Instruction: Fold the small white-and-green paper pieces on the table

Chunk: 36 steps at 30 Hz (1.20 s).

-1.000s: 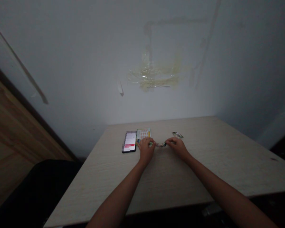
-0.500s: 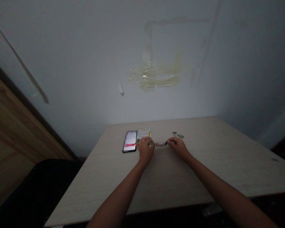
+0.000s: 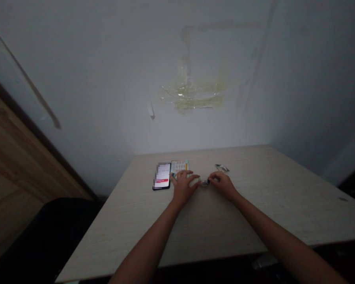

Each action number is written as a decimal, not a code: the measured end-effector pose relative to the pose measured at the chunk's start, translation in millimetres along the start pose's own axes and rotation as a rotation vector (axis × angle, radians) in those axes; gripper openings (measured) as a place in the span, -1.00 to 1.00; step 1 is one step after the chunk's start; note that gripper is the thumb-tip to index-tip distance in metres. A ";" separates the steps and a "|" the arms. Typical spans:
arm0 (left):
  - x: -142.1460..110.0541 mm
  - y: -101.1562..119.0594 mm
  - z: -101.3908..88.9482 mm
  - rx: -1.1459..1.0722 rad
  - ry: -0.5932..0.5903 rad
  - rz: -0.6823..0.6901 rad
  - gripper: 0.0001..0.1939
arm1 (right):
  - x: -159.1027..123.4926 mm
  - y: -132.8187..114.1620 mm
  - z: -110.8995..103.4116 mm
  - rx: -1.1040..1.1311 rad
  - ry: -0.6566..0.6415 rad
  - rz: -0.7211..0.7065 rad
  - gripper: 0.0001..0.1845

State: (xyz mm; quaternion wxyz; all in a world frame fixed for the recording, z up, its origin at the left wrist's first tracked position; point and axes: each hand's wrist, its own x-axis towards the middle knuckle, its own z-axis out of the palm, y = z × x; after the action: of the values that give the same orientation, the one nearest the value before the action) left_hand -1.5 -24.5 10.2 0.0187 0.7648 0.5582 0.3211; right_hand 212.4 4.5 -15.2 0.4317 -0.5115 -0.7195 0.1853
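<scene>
My left hand [image 3: 184, 184] rests on the pale wooden table [image 3: 213, 221] with its fingers stretched towards a small object [image 3: 204, 182] lying between my two hands. My right hand [image 3: 223, 182] pinches the right end of that small object; I cannot make out what it is. Under the left hand's far side lies a colourful printed card [image 3: 179, 165]. A phone [image 3: 162, 176] with a lit screen lies just left of the card.
A small crumpled wrapper [image 3: 222, 168] lies beyond my right hand. A white wall with tape remains [image 3: 192, 96] stands behind the table. A dark chair [image 3: 41, 236] is at the lower left, beside a wooden panel [image 3: 12, 165].
The strip stretched between my hands has drawn in to a small piece near my right hand. My left hand let go of its end and spread its fingers.
</scene>
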 end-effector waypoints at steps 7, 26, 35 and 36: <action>0.5 -3.6 0.9 0.018 -0.034 0.050 -0.84 | -1.4 0.6 2.6 -0.004 -0.016 -0.048 -0.87; 0.8 -4.7 3.0 0.065 -0.020 -0.015 -0.82 | -0.2 7.0 -1.6 -0.309 -0.049 -0.186 -0.69; 3.5 1.2 5.6 0.124 -0.022 -0.051 -0.77 | 2.6 -0.1 -1.9 -0.330 -0.034 -0.124 -0.71; 3.6 1.3 6.2 0.127 -0.021 -0.052 -0.77 | 2.6 -0.7 -1.6 -0.340 -0.033 -0.120 -0.71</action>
State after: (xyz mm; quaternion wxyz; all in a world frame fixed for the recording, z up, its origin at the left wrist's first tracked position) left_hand 3.4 -19.8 7.4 -0.0157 0.7530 0.5969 0.2765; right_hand 213.1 6.3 -12.8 0.3373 -0.5301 -0.7768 0.0434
